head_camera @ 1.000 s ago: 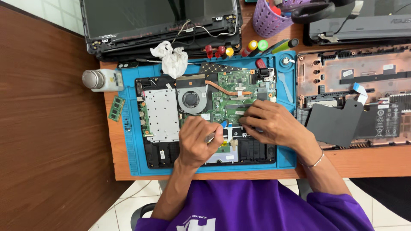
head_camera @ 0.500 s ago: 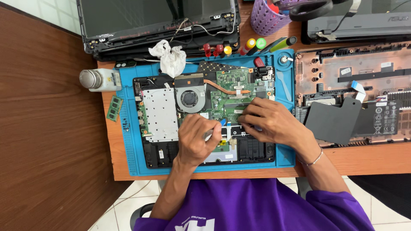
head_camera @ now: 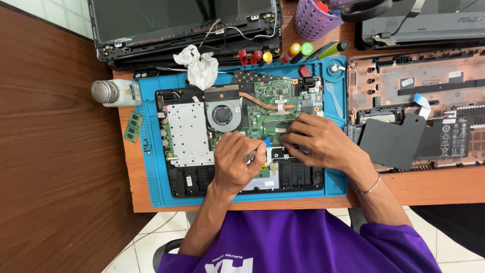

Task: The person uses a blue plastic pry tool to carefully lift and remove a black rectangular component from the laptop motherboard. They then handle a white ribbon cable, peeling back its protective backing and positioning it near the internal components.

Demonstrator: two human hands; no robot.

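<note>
An opened laptop base lies on a blue work mat, with its green motherboard, round fan and silver plate exposed. My left hand is curled over the lower middle of the base, pinching a small grey tool next to a blue-tabbed ribbon cable. My right hand rests just to its right. Its fingertips press down on the lower edge of the motherboard and it holds nothing that I can see.
A loose memory stick and a small white bottle sit at the mat's left. A crumpled tissue, a laptop screen lid, a purple basket and coloured screwdrivers lie behind. A bottom cover lies right.
Both hands stay at the same spot on the laptop base; only small finger shifts and a slight move of the camera view.
</note>
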